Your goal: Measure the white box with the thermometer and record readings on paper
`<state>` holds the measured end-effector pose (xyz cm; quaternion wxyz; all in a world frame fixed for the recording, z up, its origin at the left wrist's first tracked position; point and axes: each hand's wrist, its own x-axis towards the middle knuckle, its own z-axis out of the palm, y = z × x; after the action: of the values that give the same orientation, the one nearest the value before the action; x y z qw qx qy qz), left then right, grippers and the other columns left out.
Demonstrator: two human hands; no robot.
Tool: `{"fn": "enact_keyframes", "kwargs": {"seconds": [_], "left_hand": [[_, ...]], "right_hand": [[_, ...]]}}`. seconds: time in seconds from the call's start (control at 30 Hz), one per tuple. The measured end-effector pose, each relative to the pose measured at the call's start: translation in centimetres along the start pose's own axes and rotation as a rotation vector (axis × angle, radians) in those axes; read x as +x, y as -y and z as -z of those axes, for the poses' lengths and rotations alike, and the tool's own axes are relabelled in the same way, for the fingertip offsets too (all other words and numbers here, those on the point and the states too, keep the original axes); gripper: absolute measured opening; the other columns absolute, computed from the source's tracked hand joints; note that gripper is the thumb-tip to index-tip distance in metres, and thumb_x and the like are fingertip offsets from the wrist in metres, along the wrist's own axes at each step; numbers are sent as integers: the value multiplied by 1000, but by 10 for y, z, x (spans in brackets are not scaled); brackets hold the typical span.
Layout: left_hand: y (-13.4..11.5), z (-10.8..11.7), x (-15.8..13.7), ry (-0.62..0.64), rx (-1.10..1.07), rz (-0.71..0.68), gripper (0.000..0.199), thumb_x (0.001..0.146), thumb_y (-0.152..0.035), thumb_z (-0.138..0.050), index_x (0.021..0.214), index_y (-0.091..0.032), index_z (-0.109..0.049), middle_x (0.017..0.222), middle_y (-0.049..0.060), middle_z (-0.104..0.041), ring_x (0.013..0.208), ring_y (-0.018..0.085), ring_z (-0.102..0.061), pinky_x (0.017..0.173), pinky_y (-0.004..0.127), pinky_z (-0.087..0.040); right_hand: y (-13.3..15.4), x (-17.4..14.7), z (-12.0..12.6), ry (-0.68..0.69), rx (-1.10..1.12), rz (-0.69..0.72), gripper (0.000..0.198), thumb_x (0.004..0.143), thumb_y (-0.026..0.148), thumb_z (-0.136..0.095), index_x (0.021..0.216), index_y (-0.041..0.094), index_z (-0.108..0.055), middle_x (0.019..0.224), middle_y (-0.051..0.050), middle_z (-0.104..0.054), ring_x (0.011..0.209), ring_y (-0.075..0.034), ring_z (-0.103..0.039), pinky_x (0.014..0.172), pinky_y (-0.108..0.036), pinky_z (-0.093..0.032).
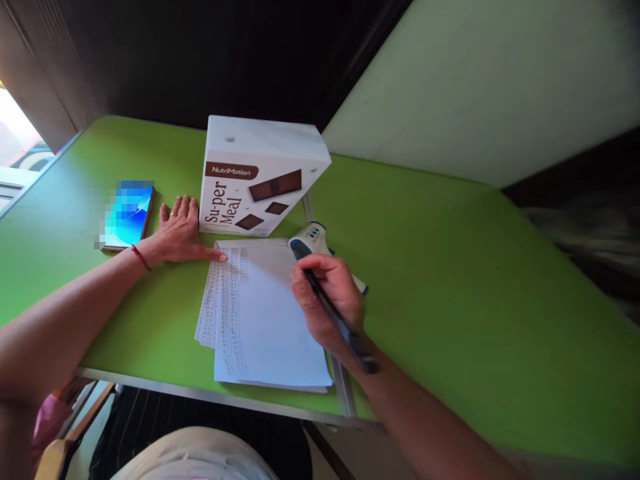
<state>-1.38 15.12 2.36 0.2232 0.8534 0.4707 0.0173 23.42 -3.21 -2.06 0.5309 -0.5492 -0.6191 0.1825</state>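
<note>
A stack of paper sheets (280,320) lies on the green table, with columns of small handwriting down its left side. My left hand (181,233) rests flat with fingers spread, its thumb on the top left corner of the sheets. My right hand (333,297) is closed around a dark pen (330,308), held above the right part of the paper. The pen's rear end points toward me. Behind my right hand lies a white and blue handheld device (311,235), like an infrared thermometer, partly hidden by the hand.
Beyond the paper stands a white NutriMotion box (260,180). A phone (127,217) with a lit blue screen lies left of my left hand. The green table (450,300) has a metal seam and front edge. A dark panel and a pale wall rise behind.
</note>
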Motion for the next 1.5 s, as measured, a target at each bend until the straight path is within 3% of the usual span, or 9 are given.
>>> {"fn": "enact_keyframes", "kwargs": {"seconds": [0.17, 0.37, 0.47, 0.9, 1.5], "left_hand": [[0, 0, 1, -2, 34, 3, 171, 59, -105, -72, 183, -11, 0, 189, 31, -1, 175, 57, 5, 138, 76, 3], [-1, -1, 3, 21, 89, 15, 173, 59, -106, -72, 182, -12, 5, 189, 30, 2, 175, 56, 7, 139, 74, 2], [-1, -1, 4, 21, 119, 11, 172, 61, -105, -72, 182, -14, 8, 190, 28, 2, 174, 57, 8, 139, 75, 1], [-1, -2, 5, 19, 112, -7, 171, 60, -109, -68, 183, -19, 9, 191, 25, 1, 173, 59, 10, 137, 77, 4], [0, -1, 7, 24, 96, -8, 171, 61, -103, -75, 182, -22, 14, 191, 23, 2, 172, 62, 11, 136, 79, 4]], "right_hand": [[20, 6, -7, -7, 193, -111, 32, 108, 44, -56, 112, 25, -81, 73, 0, -67, 68, -20, -65, 66, -36, -58], [22, 11, -17, 35, 182, -270, 11, 81, 34, -73, 85, 24, -74, 66, 3, -68, 55, -15, -59, 54, -29, -51], [21, 10, -21, 54, 163, -298, 13, 77, 36, -75, 79, 25, -68, 63, 4, -66, 52, -14, -54, 48, -26, -46], [23, 7, -24, 155, 86, -148, 17, 89, 32, -69, 74, 26, -63, 60, 6, -61, 52, -12, -51, 54, -26, -49], [22, 5, -23, 192, 35, -137, 16, 91, 33, -68, 78, 26, -61, 64, 6, -61, 55, -12, -50, 58, -28, -47]]}}
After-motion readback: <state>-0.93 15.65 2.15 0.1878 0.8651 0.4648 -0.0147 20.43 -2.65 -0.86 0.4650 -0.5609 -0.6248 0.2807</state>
